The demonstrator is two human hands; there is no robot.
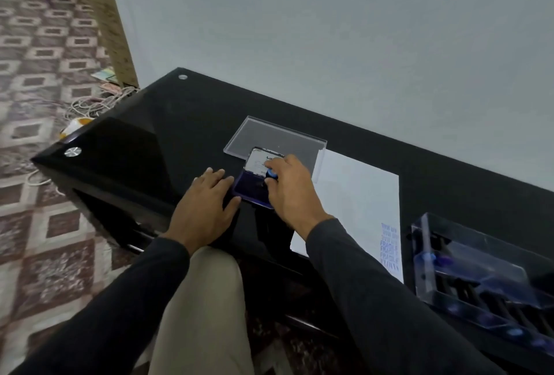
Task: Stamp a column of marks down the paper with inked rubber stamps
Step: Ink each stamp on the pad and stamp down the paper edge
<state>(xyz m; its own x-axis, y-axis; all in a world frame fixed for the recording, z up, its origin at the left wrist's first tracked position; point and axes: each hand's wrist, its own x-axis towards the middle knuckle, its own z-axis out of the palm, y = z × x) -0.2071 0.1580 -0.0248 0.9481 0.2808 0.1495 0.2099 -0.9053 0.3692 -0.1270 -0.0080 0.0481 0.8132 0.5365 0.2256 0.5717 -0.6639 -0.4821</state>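
Observation:
An open ink pad with a dark blue inked surface lies on the black glass table, its lid standing up behind it. My right hand grips a rubber stamp with a blue knob and holds it down on the pad. My left hand lies flat on the table, its fingertips touching the pad's left edge. The white paper lies to the right of the pad; several blue marks, some reading FRAGILE, run in a column near its right edge.
A clear plastic lid lies behind the pad. A clear case holding several more stamps stands at the right. The wall runs close behind the table. Cables lie on the patterned floor to the left.

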